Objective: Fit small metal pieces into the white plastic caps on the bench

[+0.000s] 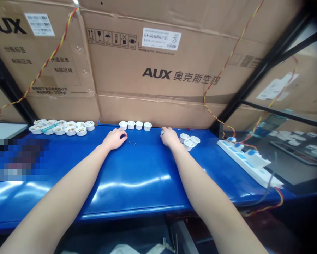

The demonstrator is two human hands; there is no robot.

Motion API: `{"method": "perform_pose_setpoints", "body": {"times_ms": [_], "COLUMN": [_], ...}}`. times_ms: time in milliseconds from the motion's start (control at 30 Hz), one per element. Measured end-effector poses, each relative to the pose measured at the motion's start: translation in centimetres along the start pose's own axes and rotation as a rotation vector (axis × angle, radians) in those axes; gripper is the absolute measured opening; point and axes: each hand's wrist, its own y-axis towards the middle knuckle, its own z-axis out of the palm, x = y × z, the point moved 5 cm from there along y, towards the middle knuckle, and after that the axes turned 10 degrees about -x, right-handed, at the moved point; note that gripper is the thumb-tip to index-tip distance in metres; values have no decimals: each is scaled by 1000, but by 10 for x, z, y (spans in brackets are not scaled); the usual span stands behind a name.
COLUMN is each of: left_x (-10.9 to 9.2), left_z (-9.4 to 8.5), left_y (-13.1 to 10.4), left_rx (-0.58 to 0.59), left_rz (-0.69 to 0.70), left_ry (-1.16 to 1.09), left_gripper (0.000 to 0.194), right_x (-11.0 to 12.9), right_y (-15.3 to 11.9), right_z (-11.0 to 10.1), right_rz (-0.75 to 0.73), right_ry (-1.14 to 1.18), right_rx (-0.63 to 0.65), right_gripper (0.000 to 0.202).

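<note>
Two small metal pieces [130, 142], likely screws though too tiny to be sure, lay on a blue-covered table [132, 194] between a worker's hands, a spot that seemed handy for either one. The left hand [114, 138] rested just to their left, its fingers loosely curled, a gap showing between thumb and forefinger and nothing visible in its grasp. The right hand [169, 136] sat farther off, fingers bent inward around a white item [162, 132] that peeked out at the tips; how firmly it was gripped, or what it was, could not be told. Both forearms stretched forward from the near edge, converging low over the table, probably to bring the fingers down to such small parts. Behind the metal pieces, a row of four white cups [131, 125] stood upright, apparently lined up so each mouth stayed accessible. Three more cups [189, 144] clustered just beside the right hand, while a larger group of filled cups [70, 130] was packed together at left, perhaps to save room. A power strip [248, 164] lay at right, and cardboard boxes [153, 98] walled the back.
</note>
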Motion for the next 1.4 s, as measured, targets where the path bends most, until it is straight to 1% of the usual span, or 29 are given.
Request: {"method": "perform_pose_setpoints", "body": {"times_ms": [200, 267, 367, 533, 633, 733, 833, 900, 967, 1033, 1100, 1167, 1233, 1267, 1300, 1333, 1400], "left_x": [-1, -2, -2, -1, -1, 0, 0, 0, 0, -2, -7, -15, -21, -24, -25, -26, -26], "left_z": [0, 0, 0, 0, 0, -1, -1, -1, -1, -2, -4, -6, -6, -5, -4, -4, -5], "left_y": [0, -1, -1, -1, -1, -1, -1, -1, -2, -2, -3, -3, -3, -3, -2, -1, 0], "left_rx": [4, 11, 18, 14, 12, 11, 12, 15, 14, -6, -44, -70, -62, -50, -42, -41, -56], "left_rz": [-5, -9, -19, -28, -24, -30, -28, -27, -31, -9, 54, 132, 186, 202, 209, 208, 191], "left_ry": [12, 13, 15, 14, 6, 1, -1, -1, -5, -26, -56, -72, -57, -41, -19, 5, 44], "left_gripper": [23, 22, 22, 22, 22, 22, 22, 22, 22, 24, 34, 46, 52, 54, 54, 54, 49], "right_x": [41, 54, 64, 63, 56, 44, 36, 37, 41, 51, 65, 78, 84, 84, 80, 74, 59], "right_y": [-7, -10, -12, -11, -10, -9, -10, -12, -13, -15, -16, -19, -21, -21, -20, -19, -16], "right_z": [-4, -6, -8, -9, -10, -17, -21, -19, -15, -10, -5, -3, -6, -8, -10, -12, -12], "right_rz": [-91, -117, -110, -10, 59, 89, 3, -78, -123, -180, -271, -372, -433, -425, -386, -317, -160], "right_ry": [87, 78, 46, 66, 83, 79, 82, 82, 96, 126, 158, 185, 198, 194, 182, 161, 118], "right_rx": [-95, -100, -89, -60, -35, -59, -31, 18, 31, 23, 13, -1, -36, -57, -72, -73, -23], "right_gripper": [45, 46, 49, 51, 53, 62, 65, 61, 53, 47, 45, 45, 50, 56, 63, 69, 76]}}
